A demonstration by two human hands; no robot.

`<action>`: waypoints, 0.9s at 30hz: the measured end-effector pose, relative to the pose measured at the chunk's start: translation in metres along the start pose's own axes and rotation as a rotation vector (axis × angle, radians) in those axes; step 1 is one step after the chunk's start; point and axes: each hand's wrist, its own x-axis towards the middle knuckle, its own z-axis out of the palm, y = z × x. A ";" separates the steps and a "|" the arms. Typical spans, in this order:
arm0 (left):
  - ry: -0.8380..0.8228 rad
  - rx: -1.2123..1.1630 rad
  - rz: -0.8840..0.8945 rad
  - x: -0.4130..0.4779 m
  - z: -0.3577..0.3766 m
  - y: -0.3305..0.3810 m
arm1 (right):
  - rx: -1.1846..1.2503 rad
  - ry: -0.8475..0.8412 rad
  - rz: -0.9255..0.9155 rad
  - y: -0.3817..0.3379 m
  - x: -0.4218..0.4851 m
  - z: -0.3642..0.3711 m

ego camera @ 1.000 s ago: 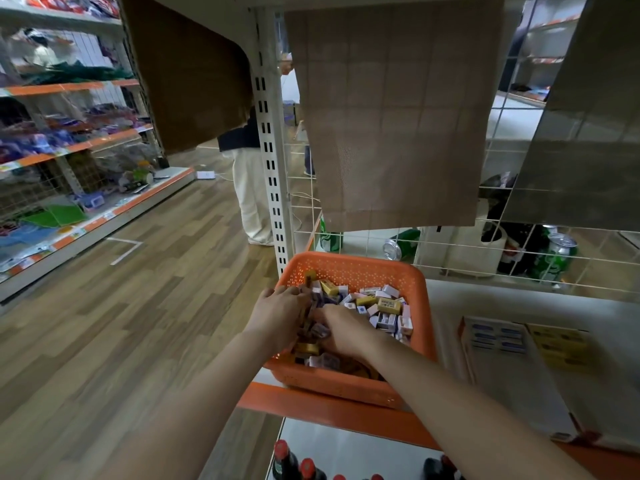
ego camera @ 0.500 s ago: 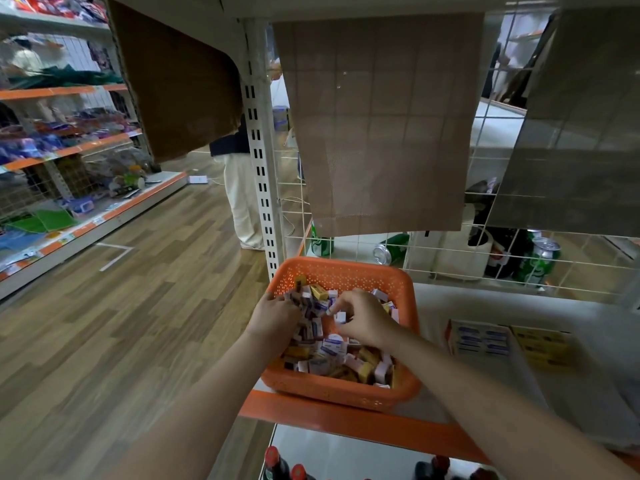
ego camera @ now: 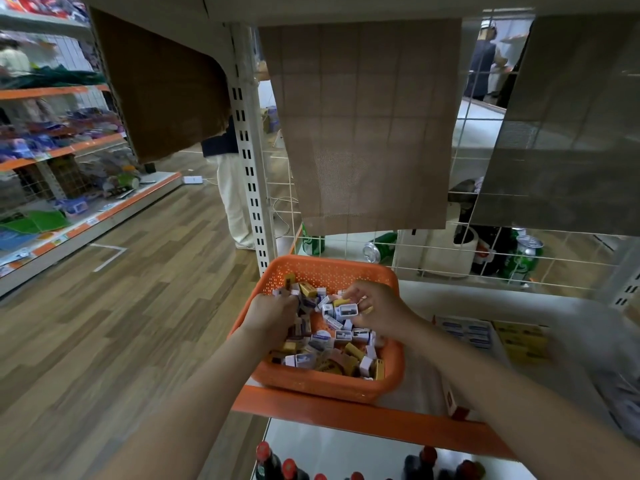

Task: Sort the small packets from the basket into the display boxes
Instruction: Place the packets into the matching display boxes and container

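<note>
Left hand (ego camera: 273, 317) fingers buried among small white, yellow and purple cardboard packets (ego camera: 351, 353) in the orange perforated plastic basket (ego camera: 332, 271), grip unclear; right hand (ego camera: 381, 310) pinches a white windowed packet (ego camera: 348, 310) above the pile, long axis left-right; flat printed display boxes (ego camera: 465, 332) beside the basket blurred.

**Basket at the front edge of the shelf, boxes to its right**

The basket (ego camera: 332, 384) stands on the shelf (ego camera: 363, 420), at its front edge, and the packets (ego camera: 346, 355) are heaped inside it. The left hand (ego camera: 273, 318) is in the basket at 9 o'clock, the right hand (ego camera: 381, 310) at 2 o'clock. Seen from the basket, two display boxes (ego camera: 467, 332) lie side by side at 3 o'clock on the same shelf. Cans (ego camera: 524, 259) stand at 12 to 2 o'clock, behind the wire grid (ego camera: 485, 188). The upright post (ego camera: 254, 188) rises at 11 o'clock. Bottles (ego camera: 266, 462) stand at 6 o'clock, on the shelf below.
</note>
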 end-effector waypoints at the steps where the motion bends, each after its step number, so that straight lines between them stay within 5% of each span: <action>1: 0.013 -0.075 -0.009 0.001 -0.004 0.000 | -0.015 0.003 -0.005 -0.001 -0.001 -0.003; 7: 0.133 -0.379 0.011 0.005 -0.035 0.024 | -0.099 0.138 -0.051 -0.003 -0.020 -0.037; 27: 0.335 -0.579 0.376 0.023 -0.097 0.206 | -0.354 0.477 0.210 0.104 -0.182 -0.215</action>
